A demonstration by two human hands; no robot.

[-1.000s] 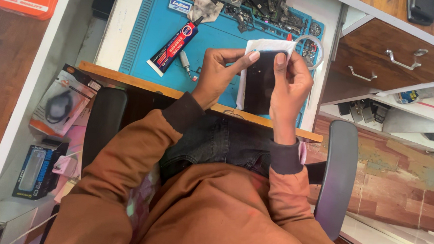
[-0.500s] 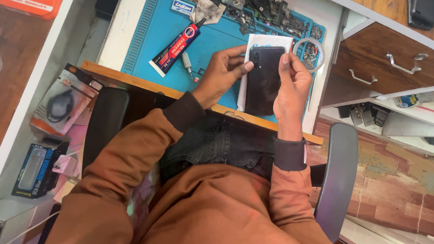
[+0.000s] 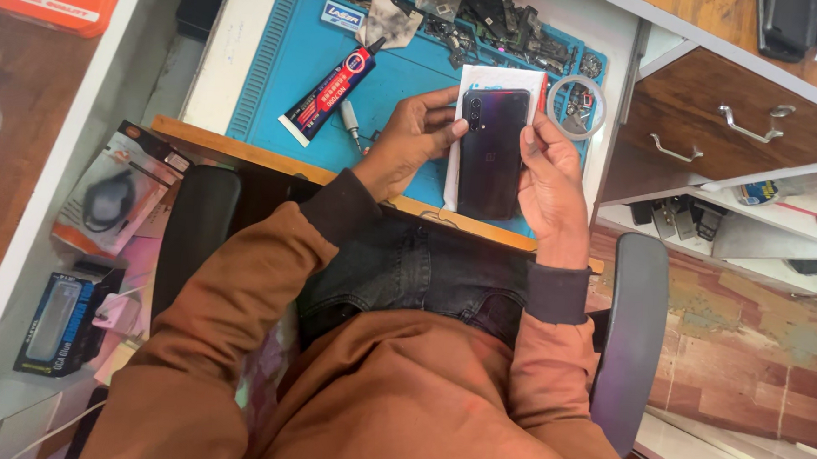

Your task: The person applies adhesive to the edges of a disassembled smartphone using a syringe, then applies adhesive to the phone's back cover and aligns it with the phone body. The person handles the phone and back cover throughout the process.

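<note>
The dark phone (image 3: 492,155) sits a little above the centre of the frame, between the two hands, and both hands touch it, so neither one is clearly nearer. Its long axis runs from the top of the picture to the bottom, almost upright in the frame, with the camera end toward the top. The left hand (image 3: 415,139) comes from the left side of the picture; its thumb tip lies on the upper left corner of the phone, just beside the small camera lenses, and the other fingers are curled behind the left edge. The right hand (image 3: 549,176) holds the right long edge, the thumb resting along that edge and the fingers hidden behind the body. The phone is held back side up: the surface is glossy, very dark, with a blue and purple shine. Behind it, touching its back, there is a white sheet (image 3: 500,81) that shows above the top edge and along the left edge; I cannot tell if the fingers pinch it together with the phone. Below all this lies a blue work mat (image 3: 287,55), with a red and black glue tube (image 3: 330,88) in the upper left, well apart from the left hand, and a clear tape ring (image 3: 576,106) just beside the upper right corner of the phone.
</note>
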